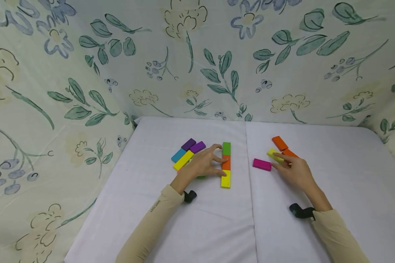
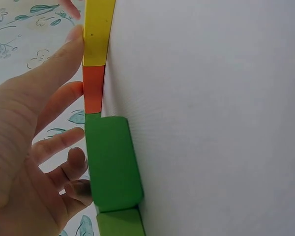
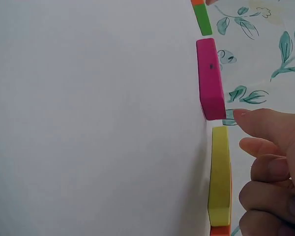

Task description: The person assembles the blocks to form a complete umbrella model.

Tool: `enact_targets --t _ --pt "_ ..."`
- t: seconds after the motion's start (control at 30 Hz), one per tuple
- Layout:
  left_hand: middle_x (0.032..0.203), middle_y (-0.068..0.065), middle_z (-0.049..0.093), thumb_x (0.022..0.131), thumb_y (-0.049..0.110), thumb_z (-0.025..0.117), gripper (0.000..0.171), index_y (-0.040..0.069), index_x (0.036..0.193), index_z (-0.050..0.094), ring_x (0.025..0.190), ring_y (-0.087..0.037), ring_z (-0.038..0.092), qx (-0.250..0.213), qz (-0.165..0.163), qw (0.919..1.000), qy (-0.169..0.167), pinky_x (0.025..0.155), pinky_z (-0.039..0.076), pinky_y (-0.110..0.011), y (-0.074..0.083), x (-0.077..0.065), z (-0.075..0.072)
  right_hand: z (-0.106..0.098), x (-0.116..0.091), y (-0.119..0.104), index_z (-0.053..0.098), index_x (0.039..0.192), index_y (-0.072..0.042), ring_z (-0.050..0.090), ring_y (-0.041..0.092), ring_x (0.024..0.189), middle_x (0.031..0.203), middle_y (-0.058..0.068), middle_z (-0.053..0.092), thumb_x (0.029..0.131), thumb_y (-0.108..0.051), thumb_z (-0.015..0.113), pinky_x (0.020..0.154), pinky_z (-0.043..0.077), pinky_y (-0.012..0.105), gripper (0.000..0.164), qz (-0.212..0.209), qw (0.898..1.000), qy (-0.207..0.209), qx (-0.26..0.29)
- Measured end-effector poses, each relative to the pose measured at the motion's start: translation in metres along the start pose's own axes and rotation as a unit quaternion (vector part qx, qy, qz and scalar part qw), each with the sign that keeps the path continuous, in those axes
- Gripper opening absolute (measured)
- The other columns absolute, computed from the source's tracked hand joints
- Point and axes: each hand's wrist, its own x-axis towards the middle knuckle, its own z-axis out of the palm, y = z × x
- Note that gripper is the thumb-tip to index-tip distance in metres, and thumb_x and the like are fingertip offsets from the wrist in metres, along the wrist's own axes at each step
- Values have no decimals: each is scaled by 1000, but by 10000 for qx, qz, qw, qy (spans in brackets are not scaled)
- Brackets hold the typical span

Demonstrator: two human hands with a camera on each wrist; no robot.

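A row of three wooden blocks lies end to end near the middle of the table: green (image 1: 226,148), orange (image 1: 226,163) and yellow (image 1: 225,179). Along the row's left side my left hand (image 1: 200,163) is spread, its thumb tip at the yellow block and other fingertips by the orange and green ones. My right hand (image 1: 294,173) hovers low over another yellow block (image 1: 274,155), index fingertip at it. Its thumb tip is near the end of a magenta block (image 3: 211,78). In the right wrist view a gap shows between those fingers and the yellow block (image 3: 220,177).
Left of the row, partly hidden by my left hand, sits a cluster with a dark purple block (image 1: 188,144), a blue block (image 1: 178,155) and a yellow block (image 1: 183,160). Orange blocks (image 1: 279,143) lie beyond my right hand. A floral cloth (image 1: 197,84) hangs behind the white table (image 1: 214,233).
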Motion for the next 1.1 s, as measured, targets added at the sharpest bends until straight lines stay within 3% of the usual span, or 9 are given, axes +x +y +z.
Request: enact_targets --t 0.13,0.37,0.87,1.1 --pt "165 3 39 83 62 79 63 35 138 64 137 -24 54 9 34 10000 -81 108 50 -38 0 1 1 -7 -2 9 68 133 -1 40 19 64 67 3 41 93 -22 78 50 28 27 46 173 9998 111 -71" --pt "168 8 35 84 62 78 63 34 138 64 147 -23 48 -15 -26 9998 -215 115 45 -42 1 1 -1 -14 -3 22 63 140 -1 41 19 63 69 4 42 94 -21 77 49 29 27 52 477 9986 -8 -230" --pt "167 6 38 83 61 79 63 33 137 65 142 -24 53 24 43 9996 -267 111 49 -38 3 -1 -3 -14 0 33 67 132 4 40 17 61 68 3 41 91 -15 80 50 26 27 47 343 9990 -12 -273" --pt "165 3 42 82 63 78 62 29 132 70 135 -22 60 263 318 9990 -197 95 56 -28 6 -8 -2 -14 1 31 68 132 2 40 18 61 68 3 40 91 -15 79 49 27 27 46 387 9989 -67 -260"
